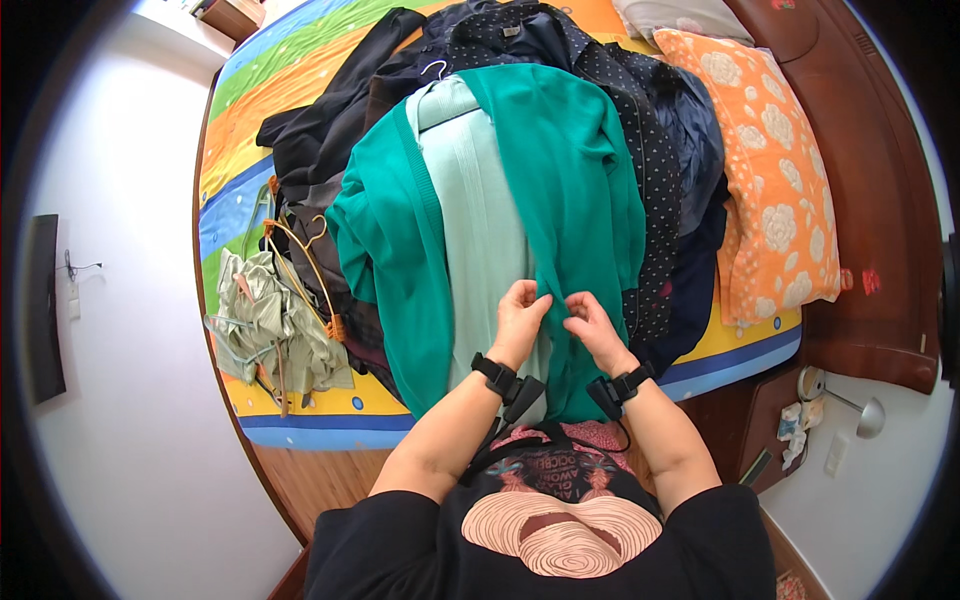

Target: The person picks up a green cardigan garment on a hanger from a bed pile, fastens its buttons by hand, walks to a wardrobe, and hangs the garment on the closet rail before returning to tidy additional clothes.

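Note:
A green knit cardigan (pixel 577 172) lies spread open on a pile of clothes on the bed, over a pale mint knit garment (pixel 480 202). The white hook of a hanger (pixel 433 69) sticks out at the neck. My left hand (pixel 521 319) pinches the right-hand front edge of the cardigan between thumb and fingers. Just to its right, my right hand (pixel 594 326) has its fingertips on the same green edge, thumb and fingers bent around the cloth. Both wrists wear black straps with small black devices.
Dark clothes (pixel 322 142) and a dotted dark garment (pixel 652 202) surround the cardigan. Hangers with orange ends (pixel 334 328) lie left, by a crumpled pale green garment (pixel 285 322). An orange floral pillow (pixel 780 180) lies right, against the wooden headboard (pixel 870 172). A lamp (pixel 870 418) stands lower right.

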`<control>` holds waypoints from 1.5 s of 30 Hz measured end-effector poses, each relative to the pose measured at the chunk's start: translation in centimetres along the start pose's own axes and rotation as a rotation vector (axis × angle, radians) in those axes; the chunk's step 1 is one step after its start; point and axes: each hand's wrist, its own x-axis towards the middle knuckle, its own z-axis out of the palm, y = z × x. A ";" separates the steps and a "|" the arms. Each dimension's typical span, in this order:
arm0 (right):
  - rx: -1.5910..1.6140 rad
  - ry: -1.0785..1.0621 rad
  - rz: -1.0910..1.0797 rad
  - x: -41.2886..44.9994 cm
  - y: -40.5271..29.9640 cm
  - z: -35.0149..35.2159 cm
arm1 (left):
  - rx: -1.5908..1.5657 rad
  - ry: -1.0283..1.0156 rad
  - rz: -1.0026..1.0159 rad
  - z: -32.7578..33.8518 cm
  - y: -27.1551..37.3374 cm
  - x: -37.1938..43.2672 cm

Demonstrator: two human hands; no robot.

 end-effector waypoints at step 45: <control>-0.414 -0.116 -0.209 8.6 -2.7 6.4 | 0.887 0.749 0.423 -10.7 2.4 3.5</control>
